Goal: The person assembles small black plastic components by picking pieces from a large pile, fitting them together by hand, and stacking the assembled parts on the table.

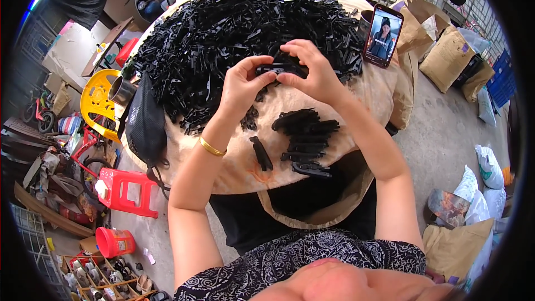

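Over the near edge of a big heap of small black plastic pieces, my left hand and my right hand meet. Between their thumbs and fingers they pinch a long, narrow black plastic piece, one hand toward each end. Its exact kind is too small to make out. Closer to me, on the cream cloth of the round table, lies a stack of similar long black pieces. A smaller group of black pieces lies just left of the stack.
A wide paper bag gapes below the table's near edge, against my lap. On the right of the table a phone leans upright. A black mesh bag hangs at the left edge, near a red stool and a yellow chair.
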A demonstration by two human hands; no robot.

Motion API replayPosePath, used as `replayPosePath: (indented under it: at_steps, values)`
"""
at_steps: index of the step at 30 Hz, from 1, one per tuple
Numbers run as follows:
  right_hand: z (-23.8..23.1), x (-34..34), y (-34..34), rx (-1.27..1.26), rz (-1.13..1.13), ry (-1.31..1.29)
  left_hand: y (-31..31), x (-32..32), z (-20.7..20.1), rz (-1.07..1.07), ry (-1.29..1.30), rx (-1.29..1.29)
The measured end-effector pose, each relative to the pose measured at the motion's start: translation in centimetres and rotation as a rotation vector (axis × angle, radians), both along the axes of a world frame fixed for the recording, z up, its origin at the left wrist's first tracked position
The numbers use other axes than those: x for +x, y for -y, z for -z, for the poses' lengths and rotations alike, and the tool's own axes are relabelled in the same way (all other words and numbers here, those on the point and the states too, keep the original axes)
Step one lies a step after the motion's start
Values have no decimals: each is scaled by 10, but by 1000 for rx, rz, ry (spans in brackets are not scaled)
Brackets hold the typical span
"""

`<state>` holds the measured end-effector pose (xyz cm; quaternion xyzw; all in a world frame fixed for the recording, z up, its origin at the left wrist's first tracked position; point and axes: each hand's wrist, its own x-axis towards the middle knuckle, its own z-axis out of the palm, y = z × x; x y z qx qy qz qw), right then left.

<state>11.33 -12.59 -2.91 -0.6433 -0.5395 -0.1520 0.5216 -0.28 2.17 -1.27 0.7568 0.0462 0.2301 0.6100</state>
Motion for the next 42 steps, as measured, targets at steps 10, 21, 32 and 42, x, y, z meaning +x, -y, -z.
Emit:
replayPosePath:
  at_steps: [10, 21, 32, 42]
  values:
    - [-1, -1, 6, -162, -328, -358, -1, -4, -7, 30, -21, 100]
    - [2, -3, 7, -69, -256, -298, 2, -4, -11, 52, 2, 178]
    - [-5, 13, 20, -600, -514, -440, -6, -9, -12, 419, -304, 333]
    - [-10, 9, 16, -1010, -668, -281, -26, -7, 6, -108, -122, 1232]
